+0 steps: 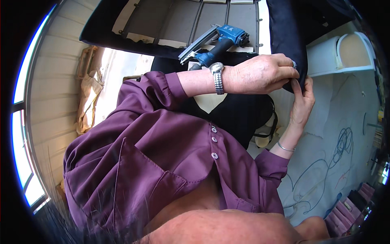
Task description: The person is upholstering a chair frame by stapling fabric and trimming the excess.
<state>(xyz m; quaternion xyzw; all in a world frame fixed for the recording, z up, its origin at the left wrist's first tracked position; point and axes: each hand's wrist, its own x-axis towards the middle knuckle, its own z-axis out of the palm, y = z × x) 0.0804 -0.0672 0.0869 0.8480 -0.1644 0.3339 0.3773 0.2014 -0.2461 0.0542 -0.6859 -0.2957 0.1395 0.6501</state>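
Observation:
Black fabric (287,34) wraps the edge of a frame with a grey underside (170,22) and thin metal bars. At the frame's near right corner, my left hand (260,74), with a silver watch on its wrist, pinches the fabric from the left. My right hand (301,105), with a bracelet, grips the same corner from below, its thumb pressed up against the cloth. The two hands nearly touch. A blue pneumatic staple gun (227,40) lies on the frame's near edge, just beyond my left wrist; neither hand touches it.
A white curved piece (341,53) with a beige inner face stands at the right. Coiled dark cable (343,146) trails over the pale floor. Mauve pieces (349,209) lie at the lower right. Crumpled brown paper (89,99) is by the left wall.

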